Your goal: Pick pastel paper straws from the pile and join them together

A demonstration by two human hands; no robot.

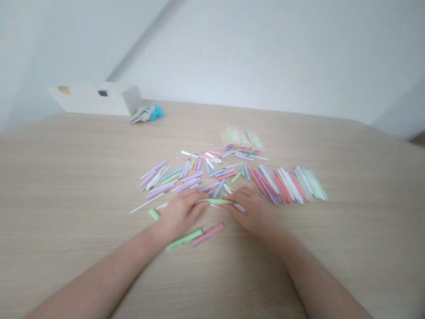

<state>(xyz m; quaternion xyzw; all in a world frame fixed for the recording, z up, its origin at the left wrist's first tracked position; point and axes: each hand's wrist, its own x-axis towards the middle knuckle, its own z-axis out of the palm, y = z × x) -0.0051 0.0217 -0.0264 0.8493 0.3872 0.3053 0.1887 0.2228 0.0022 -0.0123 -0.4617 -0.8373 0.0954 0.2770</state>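
Left hand [179, 213] and right hand [253, 211] each pinch one end of a green stick [216, 201], level between them, low over the table [66, 177]. Loose pastel sticks [186, 175] at 12 o'clock. Side-by-side row [288, 184] at 2 o'clock. White box [94, 99] far off at 10 o'clock.

Probably a home: wooden table [66, 168], white walls [282, 53], scattered pastel sticks [191, 179].

head cam | we look from our own head, forward and down | facing across the table [66, 177] toward the wall [265, 53] | near: left hand [179, 213] and right hand [254, 212] just below centre
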